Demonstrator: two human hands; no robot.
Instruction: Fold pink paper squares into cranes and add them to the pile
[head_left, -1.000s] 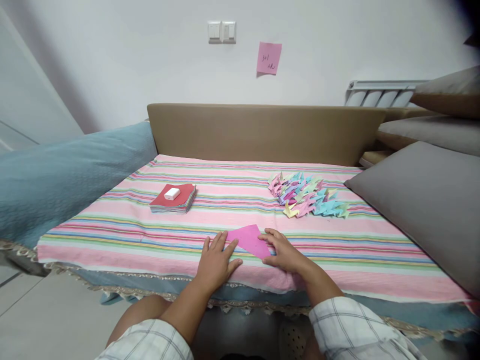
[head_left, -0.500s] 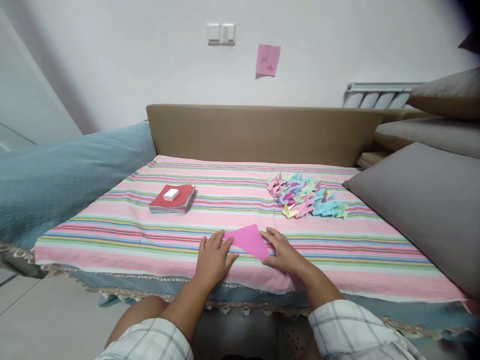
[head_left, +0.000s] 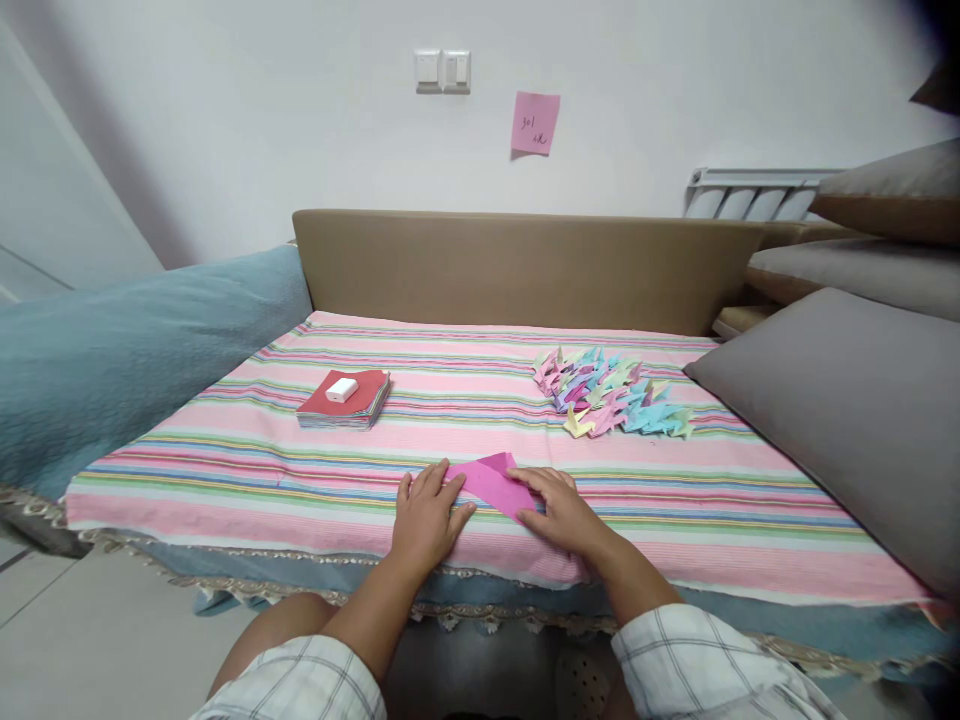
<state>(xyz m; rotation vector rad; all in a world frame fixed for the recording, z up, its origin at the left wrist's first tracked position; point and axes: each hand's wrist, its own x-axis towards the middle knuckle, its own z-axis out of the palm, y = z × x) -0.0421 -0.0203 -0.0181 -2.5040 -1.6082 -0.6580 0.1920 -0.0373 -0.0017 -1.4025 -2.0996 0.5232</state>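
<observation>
A bright pink sheet of origami paper (head_left: 486, 482), folded into a triangle-like shape, lies near the front edge of the striped cloth. My left hand (head_left: 427, 510) rests flat over its left corner, fingers stretched and apart. At the paper's right side, my right hand (head_left: 559, 508) has its thumb and fingers closed on the edge. A flap there is lifted and turned inward, with a darker pink layer showing near the top corner. Part of the right edge is hidden under the fingers.
Folded paper cranes (head_left: 611, 395) in several colours lie in a group at the back right. A stack of coloured paper (head_left: 352, 410) topped by a small white block (head_left: 342, 390) sits at left. A grey cushion (head_left: 840, 400) leans at right.
My right hand has shifted slightly left and taken the paper's right edge, turning a flap inward over the sheet. My left hand has stayed in place.
</observation>
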